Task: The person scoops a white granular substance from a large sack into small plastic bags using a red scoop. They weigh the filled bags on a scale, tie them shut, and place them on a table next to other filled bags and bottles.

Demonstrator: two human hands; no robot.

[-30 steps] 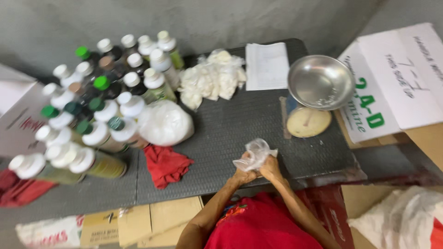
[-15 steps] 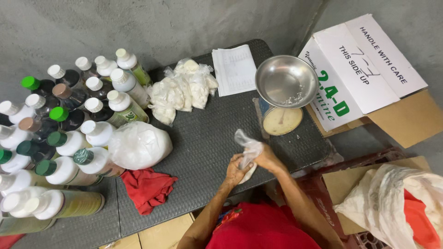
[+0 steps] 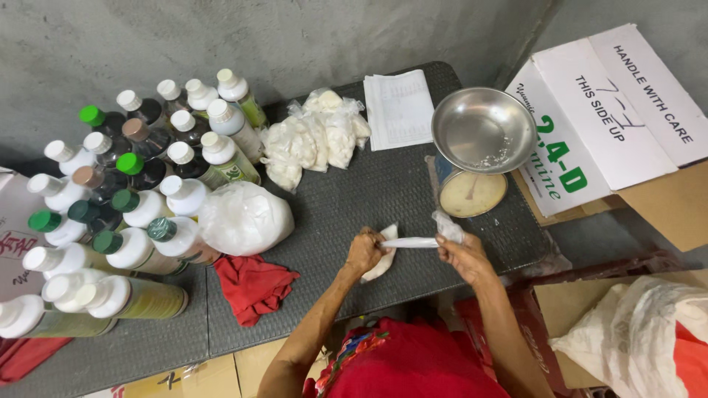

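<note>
From the head camera I look down on a dark ribbed table (image 3: 354, 199) and two bare hands set apart from each other, each closed on the same small clear plastic bag of white powder (image 3: 385, 254). My left hand (image 3: 365, 250) grips the filled body of the bag, which rests on the table beneath it. My right hand (image 3: 461, 254) pinches the bag's neck (image 3: 413, 242), twisted into a thin cord stretched level between the two hands.

Just beyond the right hand stands a small scale with a round cream dial (image 3: 472, 193) and a steel bowl (image 3: 483, 133) on top. Beyond the left hand lies a heap of small filled bags (image 3: 313, 136), with a sheet of paper (image 3: 398, 107) beside it. To the left of the left hand sits a large round bag of white powder (image 3: 243, 219), and nearer me a crumpled red cloth (image 3: 251, 284). Farther left, well apart from both hands, a crowd of capped bottles (image 3: 133, 191) stands upright, a few lying flat. Right of the right hand is a white cardboard box (image 3: 612, 110).
</note>
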